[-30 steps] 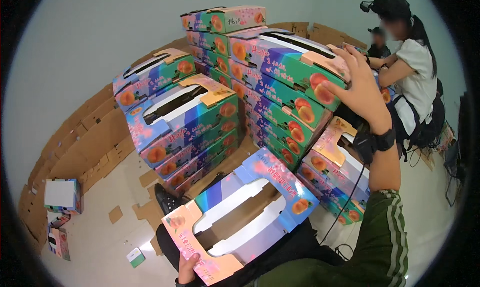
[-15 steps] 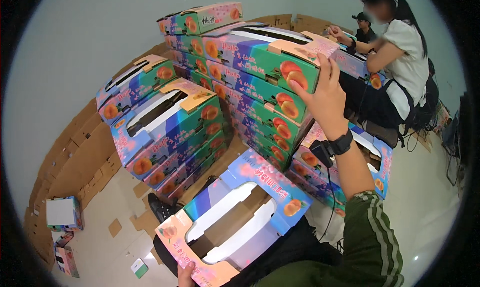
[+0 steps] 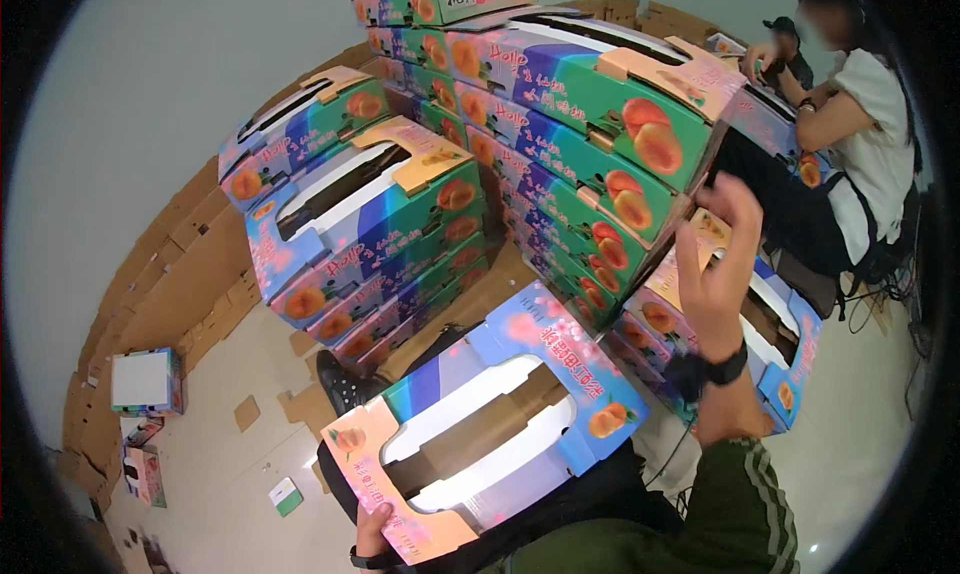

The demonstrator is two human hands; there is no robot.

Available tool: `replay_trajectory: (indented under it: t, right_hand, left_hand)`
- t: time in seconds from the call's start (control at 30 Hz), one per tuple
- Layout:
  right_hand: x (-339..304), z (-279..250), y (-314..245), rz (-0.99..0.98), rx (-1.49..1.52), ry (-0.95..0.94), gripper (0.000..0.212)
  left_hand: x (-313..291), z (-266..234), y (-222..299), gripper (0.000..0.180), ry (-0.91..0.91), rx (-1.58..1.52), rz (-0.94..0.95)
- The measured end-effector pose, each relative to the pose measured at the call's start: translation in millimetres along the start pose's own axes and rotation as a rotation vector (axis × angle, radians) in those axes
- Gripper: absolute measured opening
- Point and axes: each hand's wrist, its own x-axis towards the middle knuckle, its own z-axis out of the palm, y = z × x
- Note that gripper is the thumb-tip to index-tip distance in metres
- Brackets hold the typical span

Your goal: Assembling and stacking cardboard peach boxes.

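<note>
A printed cardboard fruit carton (image 3: 600, 429), with a long oval opening in its top, lies tilted across my lap. My left hand (image 3: 375, 530) grips its near left corner, thumb on the peach-coloured panel and the other fingers hidden beneath. Nothing shows in my right hand (image 3: 725, 259), raised in front of me with fingers apart and slightly curled, a dark strap and device at the wrist. It is just to the right of a tall stack of similar cartons (image 3: 560, 104) with peach pictures on green ends; I cannot tell whether the fingertips touch it.
A shorter carton stack (image 3: 365, 239) stands left of the tall one, and another low stack (image 3: 655, 319) is beyond my right forearm. Torn cardboard pieces (image 3: 247, 414) and a small white-and-green item (image 3: 285, 496) lie on the floor. A co-worker (image 3: 860, 124) sits at the far right.
My right hand has come off the tall stack's top carton and dropped lower, beside the stack. My left hand keeps its grip on the lap carton. The whole view has shifted.
</note>
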Motion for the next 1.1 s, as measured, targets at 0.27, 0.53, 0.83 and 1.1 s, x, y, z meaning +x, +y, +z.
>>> replay_trajectory:
  t: [0.27,0.53,0.83,1.1]
  right_hand:
    - [-137,-28,8,0.653,0.76,-1.101,0.055]
    - [-140,-52,14,0.711,1.181,-1.207,0.112]
    - [-66,52,-24,0.863,1.321,-0.638,0.067]
    - [26,219,-9,0.585,1.181,-0.381,0.062]
  left_hand:
    - [-15,-5,-15,0.059,0.209,-0.067,-0.142]
    - [-13,7,-7,0.063,0.365,-0.224,0.134]
    - [19,18,147,0.072,0.548,0.476,1.324]
    - [162,32,242,0.055,-0.155,0.186,0.822]
